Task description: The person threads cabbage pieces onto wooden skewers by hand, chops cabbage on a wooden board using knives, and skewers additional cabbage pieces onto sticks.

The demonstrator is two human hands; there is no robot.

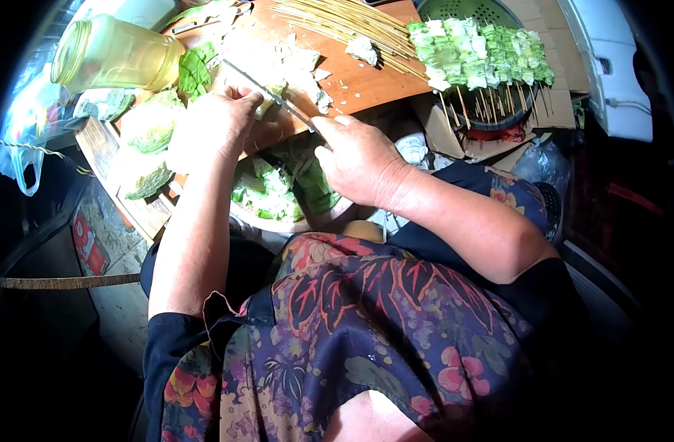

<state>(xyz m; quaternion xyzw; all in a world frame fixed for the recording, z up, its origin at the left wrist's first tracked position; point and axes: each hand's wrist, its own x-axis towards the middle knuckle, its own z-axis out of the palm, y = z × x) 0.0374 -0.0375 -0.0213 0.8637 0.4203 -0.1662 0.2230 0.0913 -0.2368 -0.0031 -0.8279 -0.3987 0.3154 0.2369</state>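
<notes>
In my right hand is a knife, its blade slanting up and left across the near part of the orange-brown board. My left hand pinches a pale piece of cabbage right beside the blade; its fingertips partly hide the piece. Pale cabbage scraps lie on the board beyond both hands. Below them, a bowl holds chopped green cabbage leaves. Cut cabbage chunks rest left of my left wrist.
A yellowish jar lies tilted at upper left, near a plastic bag. Loose bamboo skewers cover the far board. Cabbage skewers lie across a green colander at upper right, beside cardboard.
</notes>
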